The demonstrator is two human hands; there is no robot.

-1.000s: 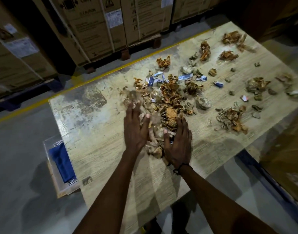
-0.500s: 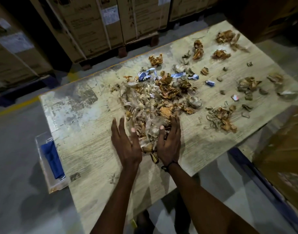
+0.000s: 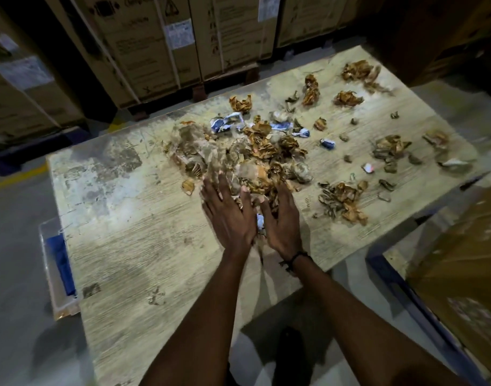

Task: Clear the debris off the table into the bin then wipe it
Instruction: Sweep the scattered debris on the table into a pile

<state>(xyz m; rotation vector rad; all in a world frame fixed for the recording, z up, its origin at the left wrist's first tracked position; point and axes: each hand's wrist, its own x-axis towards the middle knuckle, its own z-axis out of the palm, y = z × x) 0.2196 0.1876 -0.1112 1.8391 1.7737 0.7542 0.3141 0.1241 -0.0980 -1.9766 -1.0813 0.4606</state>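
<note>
Debris lies heaped mid-bench, its scatter trailing toward the far right corner. Your left hand and right hand lie flat against the pile's near edge, fingers straight and spread, clasping nothing. Fingertips blur into the scraps. At the bench left edge, a clear bin is half hidden.

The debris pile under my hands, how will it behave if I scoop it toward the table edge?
The debris pile looks like crumpled paper and wrappers, so probably light and springy. It is loose, so bits may slip out past the left hand and right hand. Nothing looks heavy or fragile; it likely slides easily on the table.
</note>
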